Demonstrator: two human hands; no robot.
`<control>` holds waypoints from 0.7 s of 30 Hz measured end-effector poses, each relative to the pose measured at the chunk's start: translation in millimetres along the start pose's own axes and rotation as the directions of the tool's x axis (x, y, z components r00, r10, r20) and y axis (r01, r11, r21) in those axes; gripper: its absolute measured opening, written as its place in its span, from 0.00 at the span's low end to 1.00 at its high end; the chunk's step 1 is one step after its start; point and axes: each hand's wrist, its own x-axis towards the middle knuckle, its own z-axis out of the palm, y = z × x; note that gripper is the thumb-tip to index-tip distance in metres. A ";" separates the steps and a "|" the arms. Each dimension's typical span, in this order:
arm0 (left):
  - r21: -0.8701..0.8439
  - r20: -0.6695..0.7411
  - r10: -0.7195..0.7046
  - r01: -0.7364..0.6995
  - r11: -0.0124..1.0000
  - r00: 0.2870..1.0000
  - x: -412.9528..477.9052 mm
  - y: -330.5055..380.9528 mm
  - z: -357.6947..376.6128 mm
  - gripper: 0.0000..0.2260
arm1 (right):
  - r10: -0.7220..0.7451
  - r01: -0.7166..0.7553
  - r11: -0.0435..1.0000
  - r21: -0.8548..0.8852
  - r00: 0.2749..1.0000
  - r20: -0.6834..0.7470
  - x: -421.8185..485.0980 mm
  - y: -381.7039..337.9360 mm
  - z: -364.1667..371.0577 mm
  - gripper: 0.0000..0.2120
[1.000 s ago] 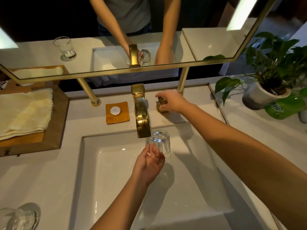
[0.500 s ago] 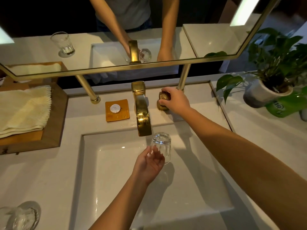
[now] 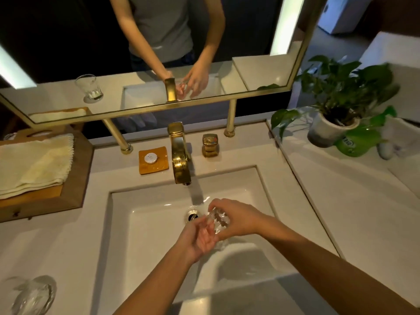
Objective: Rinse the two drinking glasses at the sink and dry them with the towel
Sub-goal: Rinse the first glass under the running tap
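Note:
A clear faceted drinking glass [image 3: 217,221] lies tilted between both hands over the white sink basin [image 3: 147,235], just below the gold faucet [image 3: 179,155], from which water streams down. My left hand [image 3: 198,238] cups the glass from below and my right hand [image 3: 236,218] grips it from the right. The second glass [image 3: 30,294] stands on the counter at the bottom left. A folded cream towel [image 3: 34,164] rests on a wooden tray [image 3: 77,185] at the left.
A gold tap handle [image 3: 210,145] stands right of the faucet, and an orange soap dish [image 3: 153,159] holding a small round soap left of it. A potted plant [image 3: 334,119] and a green container [image 3: 354,143] occupy the right counter. A gold-framed mirror [image 3: 159,105] hangs behind.
My right hand left the tap handle and came down onto the glass. Water now runs from the faucet. The glass has dropped lower into the basin and tilted.

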 end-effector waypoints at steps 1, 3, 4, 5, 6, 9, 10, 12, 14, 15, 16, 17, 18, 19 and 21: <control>0.075 0.032 0.046 -0.048 0.996 0.998 -1.8 3.3 4.9 0.07 | 0.024 -0.025 0.999 -0.020 0.999 -0.047 -3.6 3.4 -2.9 0.30; 0.300 0.107 0.172 -0.196 0.934 0.979 -4.5 11.1 15.5 0.08 | 0.074 -0.070 0.997 0.031 0.989 -0.128 -10.3 12.7 -5.6 0.30; 0.452 0.155 0.242 -0.287 0.845 0.958 -6.2 13.9 23.5 0.09 | 0.095 -0.088 0.995 0.049 0.981 -0.169 -12.9 16.9 -6.3 0.30; 0.592 0.205 0.314 -0.373 0.714 0.927 -6.7 15.6 32.3 0.10 | 0.115 -0.108 0.993 0.046 0.970 -0.215 -15.0 20.5 -7.1 0.30; 0.689 0.264 0.378 -0.448 0.570 0.887 -5.9 15.7 42.5 0.10 | 0.131 -0.127 0.991 0.030 0.954 -0.268 -16.1 23.9 -8.1 0.29; 0.801 0.462 0.517 -0.589 0.106 0.721 2.4 8.6 76.6 0.11 | 0.135 -0.139 0.990 0.020 0.900 -0.414 -14.6 34.6 -16.3 0.27; 0.813 0.506 0.538 -0.582 -0.037 0.673 7.3 6.1 87.0 0.12 | 0.145 -0.133 0.989 0.059 0.889 -0.434 -12.3 40.4 -20.2 0.27; 0.802 0.583 0.561 -0.528 -0.280 0.588 16.6 4.7 103.7 0.13 | 0.196 -0.110 0.972 0.207 0.865 -0.463 -8.7 52.5 -31.8 0.29; 0.746 0.666 0.544 -0.439 -0.501 0.510 23.6 9.4 117.3 0.12 | 0.288 -0.084 0.920 0.384 0.809 -0.512 -5.4 65.8 -45.8 0.29; 0.708 0.701 0.526 -0.384 -0.592 0.482 26.5 14.5 124.5 0.11 | 0.335 -0.072 0.886 0.457 0.781 -0.527 -3.7 72.5 -52.4 0.28; 0.680 0.723 0.508 -0.350 -0.644 0.468 30.3 21.3 131.8 0.11 | 0.375 -0.064 0.859 0.509 0.754 -0.539 -0.9 79.3 -58.5 0.29; 0.661 0.736 0.489 -0.338 -0.670 0.468 34.2 28.8 140.5 0.11 | 0.403 -0.060 0.842 0.536 0.730 -0.551 2.8 85.6 -64.3 0.29; 0.643 0.749 0.473 -0.340 -0.686 0.463 38.6 36.7 150.3 0.11 | 0.420 -0.056 0.835 0.547 0.708 -0.568 7.3 91.5 -70.0 0.29; 0.622 0.768 0.460 -0.347 -0.702 0.447 44.3 43.9 160.1 0.11 | 0.436 -0.067 0.836 0.545 0.685 -0.583 12.7 97.7 -75.4 0.29; 0.587 0.794 0.438 -0.347 -0.731 0.421 58.7 54.9 179.2 0.09 | 0.474 -0.147 0.848 0.510 0.642 -0.603 24.2 108.0 -87.3 0.28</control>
